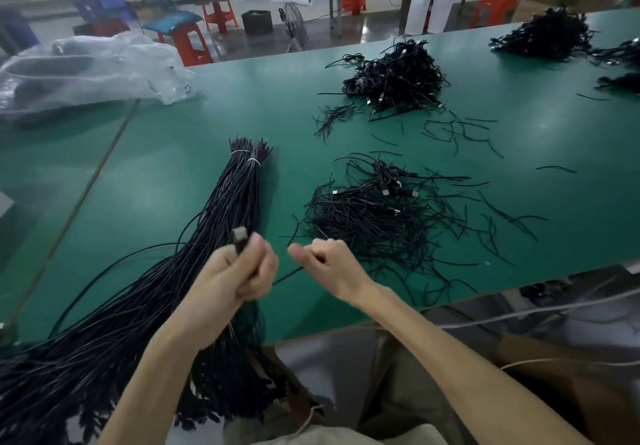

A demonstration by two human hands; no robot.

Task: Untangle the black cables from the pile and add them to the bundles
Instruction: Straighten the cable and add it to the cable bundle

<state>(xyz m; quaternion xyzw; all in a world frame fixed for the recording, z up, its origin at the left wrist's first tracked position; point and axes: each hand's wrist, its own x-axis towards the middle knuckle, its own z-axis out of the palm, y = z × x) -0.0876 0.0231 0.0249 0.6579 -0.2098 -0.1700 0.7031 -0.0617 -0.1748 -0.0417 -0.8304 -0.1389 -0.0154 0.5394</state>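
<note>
A long bundle of black cables [221,209], tied with white bands at its far end, lies across the green table [173,167] and hangs over the near edge. My left hand [239,271] grips a black cable by its plug end [240,238] just above that bundle. My right hand [329,261] pinches a thin black cable [287,275] that runs back toward my left hand. A loose tangle of black cables [381,216] lies just beyond my right hand.
A second heap of black cables [394,73] sits farther back, more heaps [543,34] at the far right. Short black ties [457,132] lie scattered between them. Clear plastic bags [83,70] rest at the far left. Red stools and a standing person are beyond the table.
</note>
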